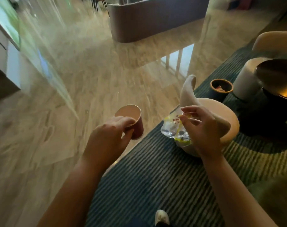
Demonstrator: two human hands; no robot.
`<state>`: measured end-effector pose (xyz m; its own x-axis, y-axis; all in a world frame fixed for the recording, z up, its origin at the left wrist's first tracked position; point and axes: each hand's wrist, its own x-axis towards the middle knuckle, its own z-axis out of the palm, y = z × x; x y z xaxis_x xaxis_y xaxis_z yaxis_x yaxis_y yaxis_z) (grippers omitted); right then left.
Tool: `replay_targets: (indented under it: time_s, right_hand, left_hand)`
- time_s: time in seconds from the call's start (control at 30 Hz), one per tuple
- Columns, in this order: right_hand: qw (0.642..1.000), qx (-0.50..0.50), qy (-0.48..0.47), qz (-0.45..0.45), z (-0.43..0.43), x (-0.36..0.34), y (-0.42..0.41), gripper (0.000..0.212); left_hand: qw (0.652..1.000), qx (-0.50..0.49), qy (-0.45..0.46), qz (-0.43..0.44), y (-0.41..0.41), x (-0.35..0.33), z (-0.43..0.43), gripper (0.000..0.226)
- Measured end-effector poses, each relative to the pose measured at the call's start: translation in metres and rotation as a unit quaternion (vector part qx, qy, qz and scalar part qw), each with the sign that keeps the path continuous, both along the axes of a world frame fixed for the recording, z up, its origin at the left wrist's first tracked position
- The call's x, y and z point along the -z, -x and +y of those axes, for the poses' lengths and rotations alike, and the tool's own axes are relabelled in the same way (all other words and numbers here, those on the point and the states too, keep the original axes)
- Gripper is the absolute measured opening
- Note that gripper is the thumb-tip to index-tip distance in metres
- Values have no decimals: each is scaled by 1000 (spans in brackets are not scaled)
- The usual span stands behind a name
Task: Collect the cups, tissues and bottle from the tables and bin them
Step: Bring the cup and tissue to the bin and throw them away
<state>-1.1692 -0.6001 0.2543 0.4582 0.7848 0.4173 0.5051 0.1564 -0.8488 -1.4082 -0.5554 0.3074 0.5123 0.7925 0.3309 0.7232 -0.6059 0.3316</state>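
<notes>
One paper cup (pixel 133 119) gripped in left hand (pixel 110 135), looks empty, crumpled plastic bottle (pixel 175 128) clutched in right hand (pixel 203 128).

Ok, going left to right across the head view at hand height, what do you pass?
left hand → paper cup → crumpled plastic bottle → right hand → small bin → dark round table

Both bare forearms reaching forward, left hand (pixel 110 136) palm down, fingers and thumb pinching a cup (pixel 133 122) by its rim and side, right hand (pixel 203 128) raised, fingertips gripping a crumpled bottle (pixel 173 128)
</notes>
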Motion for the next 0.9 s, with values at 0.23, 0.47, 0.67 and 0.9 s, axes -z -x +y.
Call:
replay_targets:
  time_s: [0.23,0.47,0.67,0.9]
  right_hand:
    - [1000,-24,12,-6,194,11,-43,20]
    - [998,16,66,-2,375,24,-103,21]
    - [994,84,70,10,496,20,-180,26]
    - [975,205,84,27,602,51,-310,30]
  left_hand:
    - [1000,-16,11,-19,-37,16,180,25]
    - [999,34,30,-18,-99,28,398,22]
    - [989,132,59,-33,-203,20,567,21]
    - [967,250,53,-15,-367,32,708,14]
